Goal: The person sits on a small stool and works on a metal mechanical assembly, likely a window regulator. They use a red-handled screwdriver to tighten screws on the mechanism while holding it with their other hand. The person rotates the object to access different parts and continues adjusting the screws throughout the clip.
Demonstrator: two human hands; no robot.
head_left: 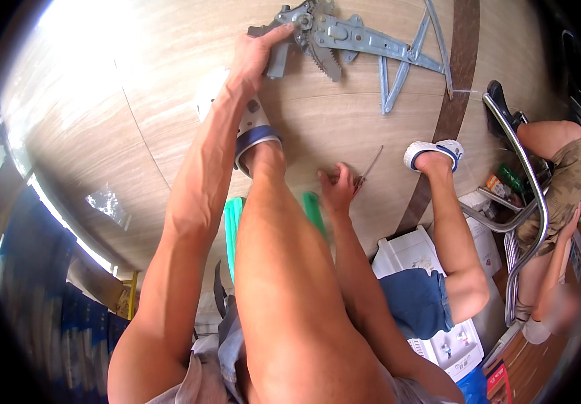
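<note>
My left hand (pixel 255 54) reaches far forward and is closed on a car window regulator (pixel 364 39), its thumb lying over the gear end. The regulator is grey metal, with a toothed sector plate, a long flat arm and crossed scissor arms stretching to the right across the floor. Closer to me, my right hand (pixel 337 188) is low over the floor with its fingers curled. From it a thin screwdriver (pixel 373 163) points up and to the right; its handle end is mostly hidden by the fingers.
Pale tiles (pixel 169 87) with a dark brown strip (pixel 464 60) make up the floor. My clog (pixel 255 128) stands beside my left hand. Right of me are my other bent leg, a white box (pixel 408 252), a metal-framed chair (pixel 543 222) and another person (pixel 560 182). A clear plastic bag (pixel 108 202) lies left.
</note>
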